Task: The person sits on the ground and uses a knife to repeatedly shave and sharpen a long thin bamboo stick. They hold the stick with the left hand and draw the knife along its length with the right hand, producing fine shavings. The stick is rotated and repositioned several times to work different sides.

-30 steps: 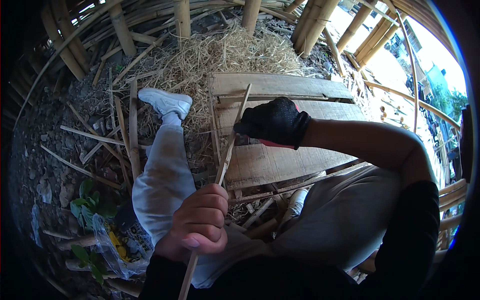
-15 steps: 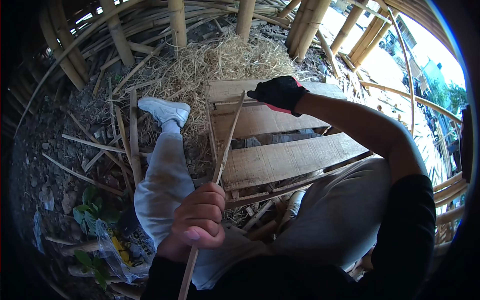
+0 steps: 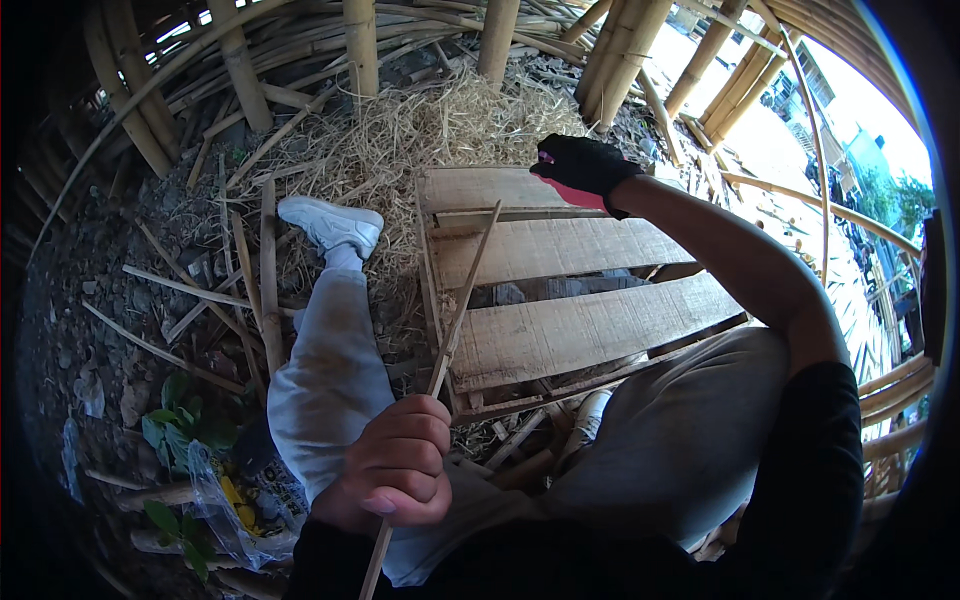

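Observation:
A long, thin bamboo strip is held in my bare left hand, fingers wrapped round it near the bottom of the view. It slants up and away across the left part of a slatted wooden crate, its far tip near the second slat. My right hand, in a black and red glove, is above the far slat, to the right of the strip's tip and apart from it. Its fingers are curled in; what they hold, if anything, is hidden.
Pale shavings are heaped beyond the crate. Upright bamboo poles stand behind them. Loose bamboo pieces lie beside my white shoe. A clear plastic bag and green leaves are at lower left.
My right hand has moved right, away from the strip's tip. The strip's far end has swung slightly right and lower, while my left hand keeps its hold and sits a little lower.

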The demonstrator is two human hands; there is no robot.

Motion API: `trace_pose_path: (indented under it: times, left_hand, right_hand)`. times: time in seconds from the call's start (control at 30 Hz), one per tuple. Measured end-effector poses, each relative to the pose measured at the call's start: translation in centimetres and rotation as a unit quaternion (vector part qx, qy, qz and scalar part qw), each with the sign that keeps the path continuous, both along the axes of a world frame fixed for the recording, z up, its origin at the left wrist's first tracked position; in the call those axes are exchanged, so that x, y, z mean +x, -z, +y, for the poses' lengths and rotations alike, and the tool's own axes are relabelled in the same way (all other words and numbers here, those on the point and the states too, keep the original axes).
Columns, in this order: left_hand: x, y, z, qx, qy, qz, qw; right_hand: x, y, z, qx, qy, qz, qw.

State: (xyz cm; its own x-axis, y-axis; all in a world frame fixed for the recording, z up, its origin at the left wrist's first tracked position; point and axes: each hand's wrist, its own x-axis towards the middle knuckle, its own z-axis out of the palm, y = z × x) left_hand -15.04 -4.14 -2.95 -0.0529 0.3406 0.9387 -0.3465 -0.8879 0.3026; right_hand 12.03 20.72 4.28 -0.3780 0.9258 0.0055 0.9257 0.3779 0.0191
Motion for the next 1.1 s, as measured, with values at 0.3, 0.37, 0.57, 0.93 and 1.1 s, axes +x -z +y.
trace_pose_path:
  times: [0.3,0.37,0.57,0.93,1.1]
  left_hand:
    - [2.6,0.2,-0.7,-0.058,-0.099,-0.152,0.982]
    - [2.5,0.2,-0.8,-0.059,-0.102,-0.147,0.982]
    - [2.9,0.3,-0.7,-0.075,-0.109,-0.183,0.974]
    - [2.9,0.4,-0.8,-0.081,-0.092,-0.18,0.976]
    - [2.9,-0.2,-0.9,-0.082,-0.108,-0.182,0.974]
  right_hand:
    - [-7.2,-0.3,-15.4,-0.121,-0.248,0.068,0.959]
    - [-7.0,0.6,-15.3,-0.027,-0.328,0.047,0.943]
    - [-6.7,1.6,-14.0,0.054,-0.382,0.026,0.922]
    - [-0.7,4.1,-5.9,0.057,-0.274,-0.181,0.943]
    - [-2.4,2.6,-3.2,-0.108,-0.055,-0.148,0.982]
